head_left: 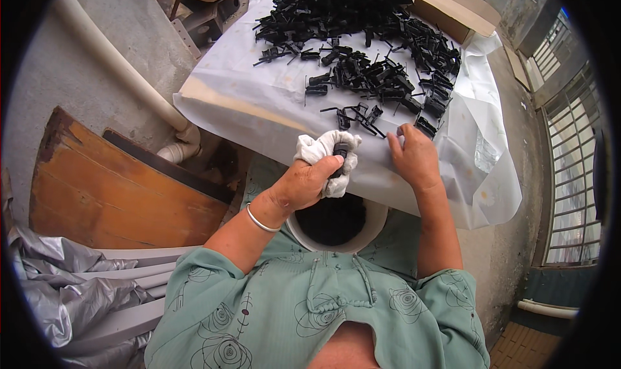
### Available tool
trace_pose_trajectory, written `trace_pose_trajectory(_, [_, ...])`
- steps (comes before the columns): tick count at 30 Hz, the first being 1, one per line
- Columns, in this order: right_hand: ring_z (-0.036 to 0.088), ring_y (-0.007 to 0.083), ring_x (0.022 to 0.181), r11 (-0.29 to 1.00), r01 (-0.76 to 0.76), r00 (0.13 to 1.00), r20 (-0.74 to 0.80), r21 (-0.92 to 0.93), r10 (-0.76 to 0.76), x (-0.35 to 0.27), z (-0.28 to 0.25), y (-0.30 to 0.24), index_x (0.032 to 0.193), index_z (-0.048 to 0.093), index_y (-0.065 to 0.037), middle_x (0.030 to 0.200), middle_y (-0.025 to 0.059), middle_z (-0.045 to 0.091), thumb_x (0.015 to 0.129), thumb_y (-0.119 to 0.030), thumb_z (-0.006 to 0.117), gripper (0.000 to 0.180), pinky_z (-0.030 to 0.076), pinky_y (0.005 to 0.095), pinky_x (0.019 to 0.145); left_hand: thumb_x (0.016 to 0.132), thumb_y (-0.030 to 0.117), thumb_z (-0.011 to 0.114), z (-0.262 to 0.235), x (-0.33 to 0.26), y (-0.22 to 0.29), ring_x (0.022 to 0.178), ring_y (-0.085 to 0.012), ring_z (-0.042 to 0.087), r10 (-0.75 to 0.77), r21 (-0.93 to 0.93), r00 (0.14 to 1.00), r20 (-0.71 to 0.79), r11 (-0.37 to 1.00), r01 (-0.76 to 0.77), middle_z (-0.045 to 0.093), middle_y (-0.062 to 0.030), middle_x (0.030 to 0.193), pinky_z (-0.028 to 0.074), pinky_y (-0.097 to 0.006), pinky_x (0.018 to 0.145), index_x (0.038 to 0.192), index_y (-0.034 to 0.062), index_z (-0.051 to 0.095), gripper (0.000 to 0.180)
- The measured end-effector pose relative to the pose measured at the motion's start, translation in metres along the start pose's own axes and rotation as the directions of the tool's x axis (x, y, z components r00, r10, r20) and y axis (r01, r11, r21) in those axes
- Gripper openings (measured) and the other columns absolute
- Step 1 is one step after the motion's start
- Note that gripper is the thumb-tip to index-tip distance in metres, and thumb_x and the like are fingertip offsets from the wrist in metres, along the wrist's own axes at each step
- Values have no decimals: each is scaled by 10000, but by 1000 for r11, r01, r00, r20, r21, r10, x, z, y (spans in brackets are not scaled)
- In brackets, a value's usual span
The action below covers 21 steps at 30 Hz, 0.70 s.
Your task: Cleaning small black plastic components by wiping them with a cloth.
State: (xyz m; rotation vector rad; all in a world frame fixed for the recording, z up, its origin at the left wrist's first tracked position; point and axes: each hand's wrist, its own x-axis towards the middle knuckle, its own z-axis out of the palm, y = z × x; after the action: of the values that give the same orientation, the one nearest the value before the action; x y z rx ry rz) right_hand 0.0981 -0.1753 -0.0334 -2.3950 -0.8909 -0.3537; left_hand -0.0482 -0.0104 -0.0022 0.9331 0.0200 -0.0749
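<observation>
A crumpled white cloth point(315, 150) sits in my left hand point(309, 180), which is closed around it. Under the thumb of that hand, against the cloth, is a small black plastic part point(339, 151). My right hand point(415, 155) is at the near edge of the table, thumb and forefinger apart, with no held thing visible. Just beyond its fingertips lie a few loose black parts point(372, 115) with thin stems. A large heap of similar black parts point(381, 74) spreads over the white plastic sheet point(259, 78) on the table.
Below my hands, between my knees, stands a white bucket point(376, 225) with dark contents. A cardboard box point(446, 10) is at the table's far right. To the left are a curved wooden board point(123, 188), a pale pipe point(116, 55) and silvery sheeting point(84, 304). A barred window point(572, 175) is at right.
</observation>
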Motion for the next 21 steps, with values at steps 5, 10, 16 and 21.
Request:
trace_pose_trajectory(5, [577,310,634,993,120,993,16,-3,-120,2,11,1,834,558,-33,712,130,580,793,-135,600,118,452,387,581,860,94,415,-6,5,-3,581,-109,520,50,448,998,48,891,-66,529,-92,921,438,-248,535,1215,18,406,363])
trace_pose_trajectory(10, [574,306,626,975,139,987,-106,170,-123,-4,2,-6,824,548,-38,723,116,578,776,-76,601,81,450,386,547,875,95,507,-7,3,-5,961,-182,563,358,932,872,333,15,-362,593,-92,1054,435,-295,858,1140,-3,534,284])
trace_pose_trajectory(16, [535,270,551,899,438,899,-48,31,-436,-20,-17,-37,827,532,-31,658,90,508,758,-29,599,96,436,361,500,844,77,575,0,12,3,613,-102,529,598,934,801,-30,303,-190,576,-97,844,467,-241,617,1127,-21,498,309])
trace_pose_trajectory(21, [525,258,532,826,546,835,-11,139,-550,-23,-24,-48,808,532,-19,644,89,501,747,-16,601,91,431,362,490,837,91,590,1,18,-5,596,-81,515,590,972,807,9,186,-147,568,-80,877,464,-222,593,1128,-33,482,334])
